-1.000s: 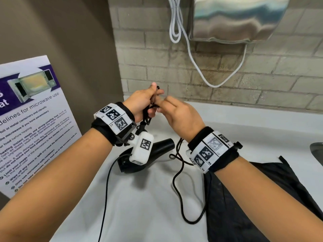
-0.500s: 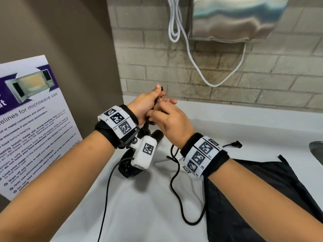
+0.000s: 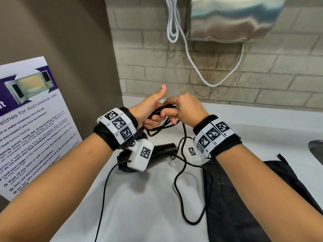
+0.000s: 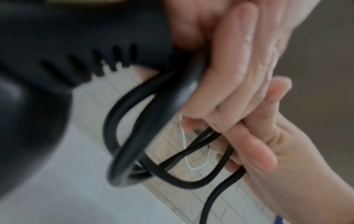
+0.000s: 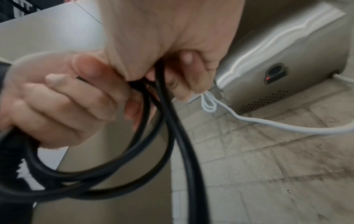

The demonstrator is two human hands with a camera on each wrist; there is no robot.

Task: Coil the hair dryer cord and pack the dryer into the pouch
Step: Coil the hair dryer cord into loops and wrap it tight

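A black hair dryer (image 3: 162, 150) lies on the white counter (image 3: 139, 206), partly hidden by my left wrist camera. Its black cord (image 3: 180, 187) trails in slack curves over the counter and rises to my hands. My left hand (image 3: 152, 119) grips a few loops of cord (image 5: 107, 171) in curled fingers (image 5: 67, 98), thumb raised. My right hand (image 3: 173, 114) touches the left and pinches the cord (image 4: 210, 134) at the top of the loops. The black pouch (image 3: 248, 194) lies flat under my right forearm.
A microwave-use poster (image 3: 29, 128) leans against the left wall. A steel hand dryer (image 3: 232, 18) hangs on the brick wall with a white cable (image 3: 192, 63) looping below it. A sink rim (image 3: 316, 151) shows at the right edge.
My right hand has brought more cord over to the left hand, so more loops hang there. The left thumb has lifted off the cord and points up.
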